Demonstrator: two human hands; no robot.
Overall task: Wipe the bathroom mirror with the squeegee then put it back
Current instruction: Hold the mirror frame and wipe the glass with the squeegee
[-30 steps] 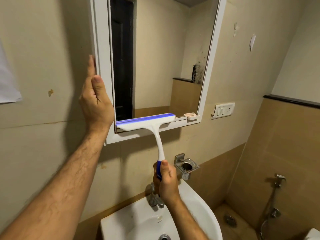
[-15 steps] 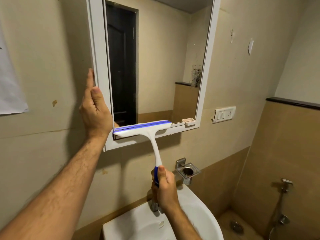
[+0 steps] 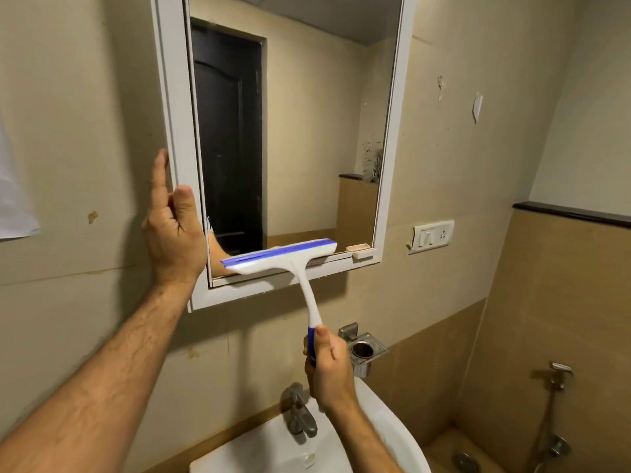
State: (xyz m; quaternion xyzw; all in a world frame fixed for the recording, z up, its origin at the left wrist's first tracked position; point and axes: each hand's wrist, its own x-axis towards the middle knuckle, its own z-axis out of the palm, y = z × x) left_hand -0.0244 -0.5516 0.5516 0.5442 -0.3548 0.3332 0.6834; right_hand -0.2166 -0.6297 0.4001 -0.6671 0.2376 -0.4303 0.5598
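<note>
The right hand (image 3: 329, 365), at lower centre of the frame, has its fingers and thumb wrapped round the blue grip end of the squeegee (image 3: 293, 268); the hand covers most of the grip, so its lowest part is hidden. The white shaft rises up and to the left to the head, whose blue blade lies along the bottom edge of the mirror (image 3: 307, 131), at centre frame. Whether the blade touches the glass cannot be told. The left hand (image 3: 174, 233), at centre left, has straight, relaxed fingers set against the left side of the white frame (image 3: 170, 97) and holds nothing. The frame's top is cut off by the upper edge of the picture. Below, the sink (image 3: 386, 404) is cut off at the bottom edge, and the right forearm hides part of it beside the tap (image 3: 298, 414).
</note>
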